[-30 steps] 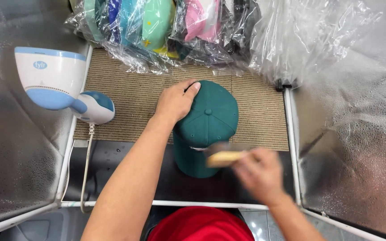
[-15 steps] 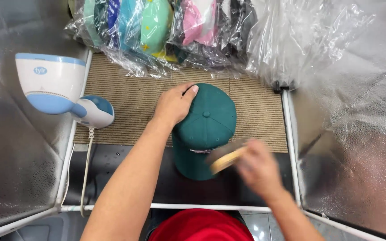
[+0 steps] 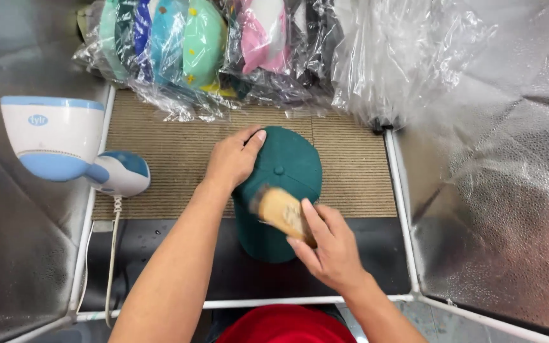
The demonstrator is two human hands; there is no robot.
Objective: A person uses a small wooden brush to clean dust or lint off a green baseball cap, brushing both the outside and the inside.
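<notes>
Gripping a wooden brush, right hand; left hand flat on green cap; bagged caps behind.

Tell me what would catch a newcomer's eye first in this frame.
The dark green cap in the middle, on the ribbed mat: the left hand rests on its crown while the right hand holds a blurred wooden brush against it. At the back lies a row of colourful caps in clear plastic bags, and a white and blue handheld steamer sits at the left.
</notes>
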